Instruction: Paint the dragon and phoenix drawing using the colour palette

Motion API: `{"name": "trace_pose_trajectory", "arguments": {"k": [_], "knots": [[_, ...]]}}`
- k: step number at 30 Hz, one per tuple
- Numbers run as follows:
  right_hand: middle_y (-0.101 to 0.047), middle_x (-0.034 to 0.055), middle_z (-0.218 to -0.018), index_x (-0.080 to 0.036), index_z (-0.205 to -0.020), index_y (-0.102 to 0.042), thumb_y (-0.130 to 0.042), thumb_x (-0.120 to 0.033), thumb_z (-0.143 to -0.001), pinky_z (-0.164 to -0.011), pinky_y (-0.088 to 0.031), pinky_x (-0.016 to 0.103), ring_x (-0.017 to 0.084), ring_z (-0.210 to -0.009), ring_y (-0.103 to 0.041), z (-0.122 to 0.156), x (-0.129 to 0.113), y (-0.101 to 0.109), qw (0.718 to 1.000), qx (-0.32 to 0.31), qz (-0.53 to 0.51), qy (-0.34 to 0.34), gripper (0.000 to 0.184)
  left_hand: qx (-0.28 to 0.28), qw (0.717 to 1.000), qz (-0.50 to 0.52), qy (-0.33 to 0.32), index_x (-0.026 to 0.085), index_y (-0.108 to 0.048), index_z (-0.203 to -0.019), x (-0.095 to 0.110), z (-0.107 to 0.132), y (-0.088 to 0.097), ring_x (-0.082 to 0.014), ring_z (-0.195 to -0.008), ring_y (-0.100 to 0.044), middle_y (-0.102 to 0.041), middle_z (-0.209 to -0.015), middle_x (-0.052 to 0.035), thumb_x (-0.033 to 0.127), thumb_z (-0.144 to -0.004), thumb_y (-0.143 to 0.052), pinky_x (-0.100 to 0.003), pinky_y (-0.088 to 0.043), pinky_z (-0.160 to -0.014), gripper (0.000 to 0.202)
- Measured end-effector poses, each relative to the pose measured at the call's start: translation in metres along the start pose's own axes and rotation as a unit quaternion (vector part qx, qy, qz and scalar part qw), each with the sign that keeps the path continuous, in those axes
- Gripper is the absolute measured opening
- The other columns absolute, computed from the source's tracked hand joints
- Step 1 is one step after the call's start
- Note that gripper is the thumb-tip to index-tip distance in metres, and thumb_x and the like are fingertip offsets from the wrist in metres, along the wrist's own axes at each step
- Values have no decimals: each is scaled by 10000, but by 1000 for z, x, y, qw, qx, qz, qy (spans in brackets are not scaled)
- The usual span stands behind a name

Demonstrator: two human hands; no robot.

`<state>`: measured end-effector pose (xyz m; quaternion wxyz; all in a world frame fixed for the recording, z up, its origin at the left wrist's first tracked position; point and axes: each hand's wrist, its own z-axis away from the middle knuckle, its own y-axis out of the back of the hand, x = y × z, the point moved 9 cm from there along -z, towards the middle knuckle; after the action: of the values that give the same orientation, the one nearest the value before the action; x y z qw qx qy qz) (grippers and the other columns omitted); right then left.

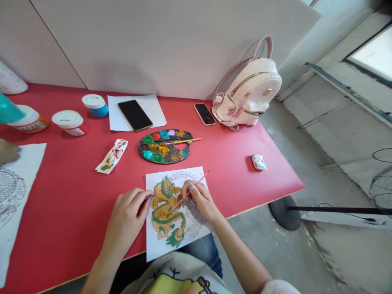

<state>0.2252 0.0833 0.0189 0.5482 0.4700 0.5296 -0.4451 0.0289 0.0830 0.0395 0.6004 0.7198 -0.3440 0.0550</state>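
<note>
My right hand is closed round a thin pink paintbrush, its bristle end down on the dragon picture. This sheet of paper carries a dragon painted in ochre and green, with unpainted line drawing on its right side. At the left edge of the sheet, my left hand has bent fingers, the fingertips pinched at the paper. Beyond the sheet lies a dark oval paint palette with several coloured wells. A yellow-handled brush rests across it.
A stained paper strip, a black phone on white sheets, and paint jars stand left on the red table. Right are another phone, a pale backpack and a small packet. Another person's hand shows far left.
</note>
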Motion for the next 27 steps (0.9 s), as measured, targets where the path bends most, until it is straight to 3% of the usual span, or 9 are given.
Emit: {"name": "trace_pose_trajectory", "arguments": {"k": [27], "knots": [[-534, 6, -652, -198, -691, -602, -411, -637, -1051, -621, -364, 289, 145, -605, -459, 1, 3, 3, 1000, 9, 1, 18, 599, 2, 1000, -9, -14, 243, -683, -1038, 2, 1, -1, -159, -801, -613, -721, -936, 9, 233, -988, -516, -301, -435, -781, 174]]}}
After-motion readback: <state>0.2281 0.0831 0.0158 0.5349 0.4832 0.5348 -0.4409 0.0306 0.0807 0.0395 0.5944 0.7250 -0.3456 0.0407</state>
